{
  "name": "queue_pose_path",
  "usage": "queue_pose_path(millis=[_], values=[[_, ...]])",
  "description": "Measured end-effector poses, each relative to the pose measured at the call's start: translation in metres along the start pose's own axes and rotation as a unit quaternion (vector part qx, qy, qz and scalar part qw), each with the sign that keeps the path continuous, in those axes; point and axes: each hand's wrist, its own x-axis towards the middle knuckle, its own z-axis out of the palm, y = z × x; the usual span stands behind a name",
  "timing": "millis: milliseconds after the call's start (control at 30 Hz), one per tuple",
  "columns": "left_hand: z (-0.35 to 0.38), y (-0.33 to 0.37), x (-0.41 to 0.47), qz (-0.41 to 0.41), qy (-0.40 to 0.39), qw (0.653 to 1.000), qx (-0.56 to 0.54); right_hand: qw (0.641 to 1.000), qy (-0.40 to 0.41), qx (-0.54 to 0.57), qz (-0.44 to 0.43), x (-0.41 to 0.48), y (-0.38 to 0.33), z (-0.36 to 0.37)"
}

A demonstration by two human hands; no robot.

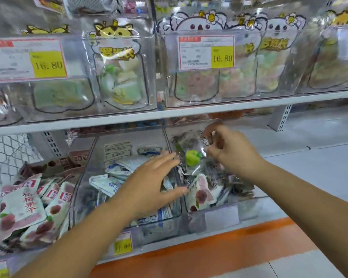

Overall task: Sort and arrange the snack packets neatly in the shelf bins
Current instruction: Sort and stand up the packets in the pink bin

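Shop shelf (229,109), clear bins (159,230), right hand (234,155) pinching snack packet (191,156), orange floor (209,255)

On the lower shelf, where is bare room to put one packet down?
Bare shelf board lies right of the right bin, below the bracket. The middle bin, right bin and left heap of packets are crowded.

2 bare forearms (92,227), left hand (151,183), right hand (232,152)

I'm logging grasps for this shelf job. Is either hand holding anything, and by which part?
The right hand pinches a clear packet with a green fruit print by its upper right edge. The left hand holds nothing.
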Motion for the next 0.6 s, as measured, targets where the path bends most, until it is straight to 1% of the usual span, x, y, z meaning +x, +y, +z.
queue_pose_path(millis=[67, 133, 200, 233, 267, 300, 333, 367, 400, 467, 500, 533, 600], values=[[0.002, 0.001, -0.002, -0.006, 0.015, 1.000, 0.002, 0.994, -0.034, -0.068, -0.074, 0.008, -0.002, 0.009], [0.006, 0.005, -0.005, -0.019, 0.027, 0.999, -0.009, 0.983, -0.089, -0.112, -0.115, 0.014, 0.000, 0.017], [0.010, 0.008, -0.009, -0.038, 0.030, 0.999, -0.025, 0.974, -0.130, -0.146, -0.112, 0.014, 0.000, 0.008], [0.011, 0.010, -0.011, -0.047, 0.032, 0.998, -0.031, 0.970, -0.140, -0.171, -0.105, 0.011, 0.001, -0.002], [0.011, 0.013, -0.014, -0.055, 0.038, 0.997, -0.037, 0.968, -0.129, -0.193, -0.097, 0.006, 0.002, -0.013], [0.011, 0.016, -0.017, -0.065, 0.046, 0.996, -0.043, 0.973, -0.099, -0.190, -0.090, -0.001, 0.003, -0.026], [0.011, 0.021, -0.020, -0.076, 0.052, 0.995, -0.049, 0.981, -0.067, -0.161, -0.085, -0.010, 0.004, -0.033], [0.011, 0.026, -0.025, -0.085, 0.055, 0.993, -0.052, 0.987, -0.059, -0.124, -0.082, -0.018, 0.006, -0.039], [0.011, 0.032, -0.030, -0.092, 0.053, 0.993, -0.052, 0.988, -0.088, -0.100, -0.078, -0.027, 0.007, -0.040], [0.013, 0.044, -0.041, -0.098, 0.044, 0.993, -0.040, 0.970, -0.207, -0.098, -0.075, -0.046, 0.007, -0.029], [0.014, 0.048, -0.047, -0.098, 0.042, 0.994, -0.033, 0.960, -0.253, -0.099, -0.072, -0.054, 0.008, -0.020], [0.014, 0.052, -0.053, -0.100, 0.039, 0.994, -0.028, 0.956, -0.268, -0.100, -0.070, -0.060, 0.008, -0.011], [0.010, 0.057, -0.060, -0.106, 0.026, 0.994, -0.021, 0.966, -0.234, -0.103, -0.046, -0.065, 0.006, 0.005]])
